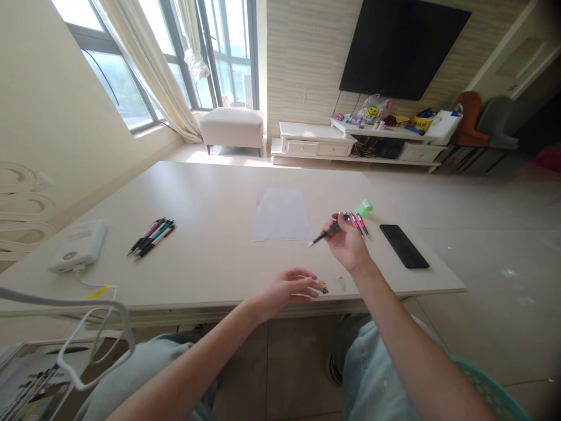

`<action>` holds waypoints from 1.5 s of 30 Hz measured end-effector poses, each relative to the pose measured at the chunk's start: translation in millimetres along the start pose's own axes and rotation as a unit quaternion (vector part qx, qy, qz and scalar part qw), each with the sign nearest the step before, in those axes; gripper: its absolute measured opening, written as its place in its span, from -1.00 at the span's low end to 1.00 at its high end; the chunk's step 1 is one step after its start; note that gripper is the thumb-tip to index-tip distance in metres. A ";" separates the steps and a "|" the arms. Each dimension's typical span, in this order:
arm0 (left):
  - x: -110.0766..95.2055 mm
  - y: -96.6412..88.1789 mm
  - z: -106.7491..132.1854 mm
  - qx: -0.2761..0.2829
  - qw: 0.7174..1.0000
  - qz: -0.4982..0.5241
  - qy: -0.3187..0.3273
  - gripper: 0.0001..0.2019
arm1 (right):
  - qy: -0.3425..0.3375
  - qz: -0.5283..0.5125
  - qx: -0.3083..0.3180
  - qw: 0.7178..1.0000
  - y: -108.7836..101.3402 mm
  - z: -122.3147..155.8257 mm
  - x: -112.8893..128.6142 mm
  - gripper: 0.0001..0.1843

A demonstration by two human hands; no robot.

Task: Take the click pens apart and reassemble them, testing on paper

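I am in a home, and it looks like the living room. Past the far edge of my table (210, 234), a big black TV (403, 49) hangs on the wall (302, 64). I see a low white cabinet (315, 132), a soft stool (232, 126), and long curtains (144, 70) by big windows (129, 111).

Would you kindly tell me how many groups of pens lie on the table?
2: mixed pens on the left, pink pens between the right hand and phone; some pens may be hidden.
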State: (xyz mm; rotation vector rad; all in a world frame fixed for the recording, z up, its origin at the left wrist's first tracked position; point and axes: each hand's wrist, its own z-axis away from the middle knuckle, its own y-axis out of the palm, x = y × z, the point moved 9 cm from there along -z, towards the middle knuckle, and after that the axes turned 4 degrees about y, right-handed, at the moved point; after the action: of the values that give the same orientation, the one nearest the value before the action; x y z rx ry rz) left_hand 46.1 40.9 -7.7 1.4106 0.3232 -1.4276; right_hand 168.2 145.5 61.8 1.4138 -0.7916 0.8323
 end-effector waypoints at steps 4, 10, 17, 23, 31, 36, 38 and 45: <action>15.2 -8.0 -1.3 -0.034 0.997 -0.069 -0.030 -0.69 | 0.058 -0.066 0.035 0.995 -6.2 -4.3 -0.5 -0.56; 17.5 -12.5 -2.8 -0.043 0.995 -0.082 -0.038 -0.69 | 0.056 -0.111 0.043 0.991 -9.1 -0.9 1.1 -0.56; 17.9 -14.1 -2.3 -0.044 0.994 -0.089 -0.040 -0.70 | 0.055 -0.115 0.051 0.990 -7.1 -0.2 3.0 -0.64; 17.0 -15.1 -3.2 -0.041 0.996 -0.074 -0.030 -0.65 | 0.104 -0.149 0.086 0.980 5.8 4.6 -5.9 -0.69; -1.2 -9.8 -2.7 -0.025 0.999 -0.034 0.028 -0.55 | 0.207 -0.208 0.155 0.943 41.5 19.4 -38.0 -0.69; -2.4 -11.6 -2.8 -0.030 0.997 -0.054 0.045 -0.62 | 0.215 -0.195 0.177 0.940 56.8 27.6 -42.7 -0.53; -0.6 -12.9 -3.1 -0.033 0.997 -0.051 0.042 -0.61 | 0.218 -0.189 0.176 0.941 58.2 28.8 -43.1 -0.53; 4.0 -17.9 -8.0 -0.042 0.997 0.066 0.015 -0.50 | 0.194 -0.248 0.092 0.945 32.3 16.5 -43.3 -0.71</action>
State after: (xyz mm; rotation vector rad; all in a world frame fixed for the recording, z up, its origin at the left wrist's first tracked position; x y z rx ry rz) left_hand 37.5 52.6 -21.4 1.3606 0.3001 -1.2730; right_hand 118.8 127.6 40.9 1.4614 -0.0464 0.7625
